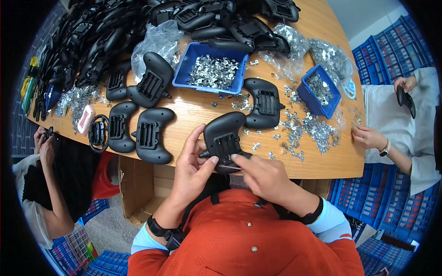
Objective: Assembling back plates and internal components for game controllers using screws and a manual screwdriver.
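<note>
That's two blue bins on the counter, one pink oval piece, one held controller shell! And two co-workers, one either side.

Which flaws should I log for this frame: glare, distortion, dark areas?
Head view: the table's near edge bends and the image corners go black; glare whitens the tabletop below the large blue bin; the black pile at upper left loses detail; the controller in the left hand reads fairly clearly.
</note>
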Demonstrator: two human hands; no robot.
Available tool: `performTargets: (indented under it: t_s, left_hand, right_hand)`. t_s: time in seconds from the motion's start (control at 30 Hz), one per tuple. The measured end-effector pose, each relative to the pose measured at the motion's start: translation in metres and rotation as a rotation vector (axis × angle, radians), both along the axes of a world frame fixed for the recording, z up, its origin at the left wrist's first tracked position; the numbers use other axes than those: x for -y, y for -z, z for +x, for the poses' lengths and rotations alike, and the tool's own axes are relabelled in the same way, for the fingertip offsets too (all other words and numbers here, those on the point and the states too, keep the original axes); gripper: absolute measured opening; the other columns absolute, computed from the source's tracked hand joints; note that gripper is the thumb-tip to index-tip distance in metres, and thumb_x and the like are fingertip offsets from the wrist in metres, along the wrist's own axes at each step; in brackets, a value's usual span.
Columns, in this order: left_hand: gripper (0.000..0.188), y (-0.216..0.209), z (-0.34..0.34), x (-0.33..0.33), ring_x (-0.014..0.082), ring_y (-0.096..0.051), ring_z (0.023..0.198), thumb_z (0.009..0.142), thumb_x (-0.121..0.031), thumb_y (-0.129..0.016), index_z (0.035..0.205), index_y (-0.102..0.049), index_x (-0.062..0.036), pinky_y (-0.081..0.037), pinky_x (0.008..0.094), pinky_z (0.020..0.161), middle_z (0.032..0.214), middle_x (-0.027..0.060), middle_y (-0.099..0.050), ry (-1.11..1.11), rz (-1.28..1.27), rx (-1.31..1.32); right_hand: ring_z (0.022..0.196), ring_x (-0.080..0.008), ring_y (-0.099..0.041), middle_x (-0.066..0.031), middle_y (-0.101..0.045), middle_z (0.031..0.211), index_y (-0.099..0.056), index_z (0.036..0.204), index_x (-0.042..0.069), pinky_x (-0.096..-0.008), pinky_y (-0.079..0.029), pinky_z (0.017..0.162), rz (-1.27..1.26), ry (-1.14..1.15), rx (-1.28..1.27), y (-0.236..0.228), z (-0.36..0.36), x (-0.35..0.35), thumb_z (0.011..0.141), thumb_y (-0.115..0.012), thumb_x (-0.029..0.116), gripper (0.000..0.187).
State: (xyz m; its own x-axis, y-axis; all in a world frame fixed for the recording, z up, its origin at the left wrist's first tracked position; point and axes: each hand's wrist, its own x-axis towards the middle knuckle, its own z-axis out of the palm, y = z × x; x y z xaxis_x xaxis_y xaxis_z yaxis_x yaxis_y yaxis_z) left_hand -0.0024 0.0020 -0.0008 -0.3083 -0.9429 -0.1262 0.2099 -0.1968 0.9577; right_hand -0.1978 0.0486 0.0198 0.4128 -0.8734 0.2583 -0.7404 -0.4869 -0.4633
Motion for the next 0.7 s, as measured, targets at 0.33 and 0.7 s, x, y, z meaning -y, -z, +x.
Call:
performTargets:
  t_s: [0.33, 0.7]
  left_hand:
    - [0.078, -0.003, 0.000, 0.001, 0.0140, -0.062, 0.094, 0.082, 0.011, -0.058, 0.148, -0.020, -0.0024, -0.055, 0.0244, 0.077, 0.110, 0.0108, -0.055, 0.040, 0.025, 0.001]
    - [0.091, -0.008, -0.004, 0.001, 0.0195, -0.064, 0.100, 0.075, 0.014, -0.066, 0.150, -0.017, -0.0059, -0.057, 0.0267, 0.081, 0.115, 0.0117, -0.054, 0.025, 0.094, 0.003]
  right_hand:
    - [0.058, -0.0219, -0.059, -0.0071, -0.054, 0.073, -0.060, 0.113, 0.003, -0.0335, -0.047, 0.048, 0.007, 0.061, 0.108, 0.005, -0.005, -0.003, 0.070, -0.067, 0.002, 0.043]
    - [0.057, -0.0227, -0.058, -0.0077, -0.056, 0.078, -0.057, 0.122, 0.001, -0.0320, -0.047, 0.048, 0.048, 0.115, 0.113, -0.014, -0.022, -0.012, 0.082, -0.060, 0.003, 0.040]
